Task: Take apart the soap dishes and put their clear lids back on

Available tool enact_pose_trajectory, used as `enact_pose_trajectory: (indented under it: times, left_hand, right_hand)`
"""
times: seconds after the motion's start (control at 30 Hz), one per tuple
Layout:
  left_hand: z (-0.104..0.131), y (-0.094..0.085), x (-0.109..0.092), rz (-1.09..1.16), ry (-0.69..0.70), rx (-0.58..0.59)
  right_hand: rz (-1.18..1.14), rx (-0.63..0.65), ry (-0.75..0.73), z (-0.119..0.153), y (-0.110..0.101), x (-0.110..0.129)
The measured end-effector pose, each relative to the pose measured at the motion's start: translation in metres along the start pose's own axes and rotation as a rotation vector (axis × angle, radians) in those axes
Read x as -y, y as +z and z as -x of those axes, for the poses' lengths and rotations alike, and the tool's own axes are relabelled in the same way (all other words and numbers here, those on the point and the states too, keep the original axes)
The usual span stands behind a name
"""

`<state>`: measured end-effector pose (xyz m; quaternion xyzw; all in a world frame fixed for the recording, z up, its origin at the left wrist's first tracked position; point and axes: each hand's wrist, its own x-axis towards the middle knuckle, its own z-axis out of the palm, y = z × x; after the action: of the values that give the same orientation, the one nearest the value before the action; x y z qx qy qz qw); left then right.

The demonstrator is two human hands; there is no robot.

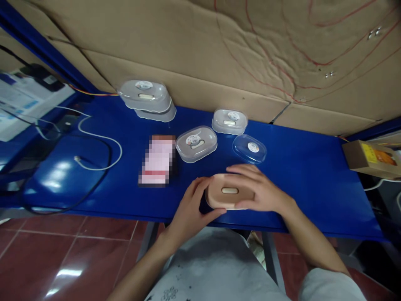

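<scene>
Near the front edge of the blue table, an oval beige box (229, 200) with a pale raised piece at its middle lies flat between my hands. Its left end is gripped by my left hand (196, 205), thumb at the near side and fingers at the far side. Over its right end curves my right hand (263, 188), with fingers along the far rim and thumb on the near rim. Just beyond, a loose transparent lid (242, 148) with a round sticker rests on the table. Two more oval boxes under transparent lids, a left one (205, 149) and a right one (224, 123), stand behind.
Stacked oval boxes (153, 100) stand at the back left. A phone (156, 161) with a blurred screen lies left of my hands. White cable (117, 144) and black cable curl across the table's left. Cardboard (188, 50) backs the table (300, 179); a small carton (366, 159) sits far right.
</scene>
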<state>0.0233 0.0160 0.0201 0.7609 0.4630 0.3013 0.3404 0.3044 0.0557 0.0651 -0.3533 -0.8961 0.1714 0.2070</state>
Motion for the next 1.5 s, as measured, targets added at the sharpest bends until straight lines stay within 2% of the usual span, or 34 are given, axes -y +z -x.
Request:
enact_pose_trajectory:
  times: [0.1, 0.2, 0.3, 0.4, 0.6, 0.73, 0.8, 0.9, 1.03, 1.13, 1.27, 1.37, 1.43, 1.5]
  left_hand:
    - [-0.003, -0.002, -0.001, 0.090, -0.020, -0.060]
    - [-0.004, -0.002, 0.002, 0.109, -0.021, -0.093]
    - [-0.002, 0.000, 0.005, 0.103, -0.015, -0.087]
    - [0.002, 0.002, 0.008, 0.003, 0.018, -0.043]
    - [0.009, 0.001, 0.003, -0.261, 0.245, 0.094]
    - [0.016, -0.004, 0.001, -0.264, 0.274, 0.063]
    - [0.019, -0.008, 0.001, -0.179, 0.214, 0.006]
    - [0.018, -0.010, -0.001, 0.067, 0.036, -0.147]
    - [0.012, -0.004, -0.009, 0.616, -0.124, -0.313]
    - [0.006, 0.006, -0.019, 0.991, -0.328, -0.278]
    - [0.000, 0.013, -0.031, 1.335, -0.679, -0.083]
    - [-0.001, 0.009, -0.030, 1.438, -0.806, -0.143]
    - [0.000, 0.003, -0.025, 1.469, -0.834, -0.221]
    - [0.001, -0.001, -0.020, 1.508, -0.826, -0.232]
  right_hand:
    - [-0.024, 0.017, -0.080, -0.006, 0.015, 0.021]
    - [-0.024, 0.012, -0.062, -0.007, 0.021, 0.026]
    - [-0.084, -0.009, -0.008, -0.006, 0.015, 0.021]
    - [-0.102, -0.054, 0.070, -0.005, 0.007, 0.009]
    - [0.198, -0.046, 0.202, -0.001, 0.006, -0.022]
    - [0.238, -0.076, 0.173, -0.002, 0.006, -0.018]
    - [0.157, -0.102, 0.039, -0.003, 0.006, -0.004]
    - [0.033, -0.097, -0.149, -0.003, 0.011, 0.021]
    - [0.064, -0.107, -0.169, -0.001, 0.023, 0.038]
    - [0.090, -0.152, -0.194, -0.001, 0.029, 0.039]
    - [0.067, -0.086, -0.244, -0.005, 0.029, 0.037]
    - [0.023, -0.166, -0.097, -0.007, 0.022, 0.022]
    - [0.090, -0.232, 0.091, -0.006, 0.017, 0.006]
    - [0.189, -0.237, 0.234, -0.005, 0.015, -0.011]
